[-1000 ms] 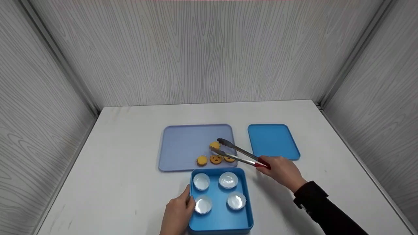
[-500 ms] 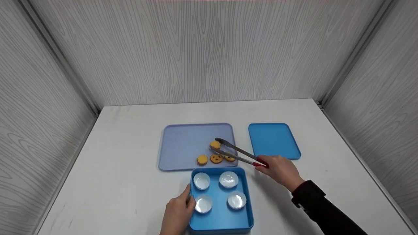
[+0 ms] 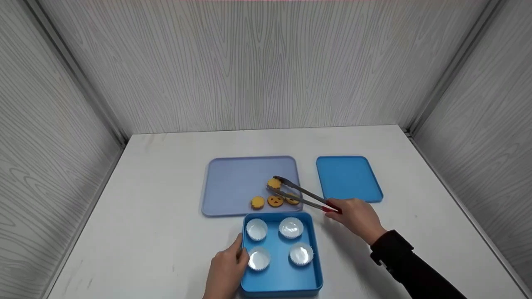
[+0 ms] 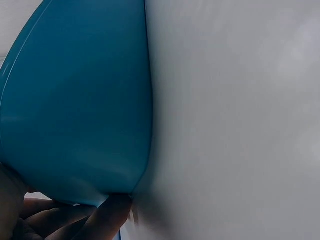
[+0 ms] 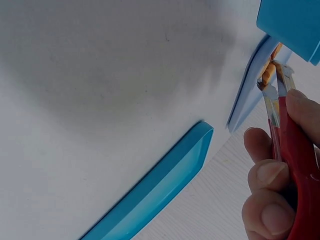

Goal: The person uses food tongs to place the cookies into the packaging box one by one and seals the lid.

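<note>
My left hand (image 3: 226, 268) grips the left wall of a blue rectangular box (image 3: 282, 282), thumb over the rim. The left wrist view has the box's smooth side (image 4: 80, 110) close up with fingers curled at its edge. Inside the box sit several white fluted cups (image 3: 291, 228). My right hand (image 3: 357, 218) holds metal tongs (image 3: 307, 192) by their red handles (image 5: 300, 150). The tong tips lie on either side of a yellow cookie (image 3: 273, 182) on a lilac tray (image 3: 232, 178); how firmly they touch it cannot be told.
Nearer me on the lilac tray lie another yellow cookie (image 3: 257, 202), a pumpkin-face cookie (image 3: 275, 201) and a third (image 3: 292, 198) partly under the tongs. A flat blue tray (image 3: 349, 176) is at right. Wood-grain panels (image 3: 249, 62) enclose the white table.
The right hand and tongs have shifted slightly left, the tips now closer around the far yellow cookie. The left hand and box have stayed in place.
</note>
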`<state>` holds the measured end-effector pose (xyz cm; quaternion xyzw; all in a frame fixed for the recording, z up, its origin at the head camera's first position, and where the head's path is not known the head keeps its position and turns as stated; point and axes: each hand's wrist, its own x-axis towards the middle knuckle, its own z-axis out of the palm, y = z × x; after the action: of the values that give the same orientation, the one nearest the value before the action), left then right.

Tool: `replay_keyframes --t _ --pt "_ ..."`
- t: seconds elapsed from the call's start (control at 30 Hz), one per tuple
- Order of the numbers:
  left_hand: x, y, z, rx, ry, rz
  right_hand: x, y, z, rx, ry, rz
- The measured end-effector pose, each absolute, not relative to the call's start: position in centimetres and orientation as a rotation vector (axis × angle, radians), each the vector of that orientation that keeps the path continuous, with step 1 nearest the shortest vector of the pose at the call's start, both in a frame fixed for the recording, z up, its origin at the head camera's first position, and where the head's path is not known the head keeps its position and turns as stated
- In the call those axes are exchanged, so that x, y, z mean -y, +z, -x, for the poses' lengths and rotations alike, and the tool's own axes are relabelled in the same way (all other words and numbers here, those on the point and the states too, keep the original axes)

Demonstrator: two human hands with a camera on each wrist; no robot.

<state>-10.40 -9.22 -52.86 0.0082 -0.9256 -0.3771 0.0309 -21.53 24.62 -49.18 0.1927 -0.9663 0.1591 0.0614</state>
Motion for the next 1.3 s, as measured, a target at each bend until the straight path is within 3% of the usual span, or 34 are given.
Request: replay_keyframes --t 0.77,1.3 --pt "9.2 -52.5 10.7 2.92 -1.237 -0.084 -26.2 -49.0 20.3 2.674 0.355 -0.655" --pt "9.2 -52.9 10.5 2.886 -1.181 -0.05 -29.4 -46.0 16.4 2.437 0.363 -0.843"
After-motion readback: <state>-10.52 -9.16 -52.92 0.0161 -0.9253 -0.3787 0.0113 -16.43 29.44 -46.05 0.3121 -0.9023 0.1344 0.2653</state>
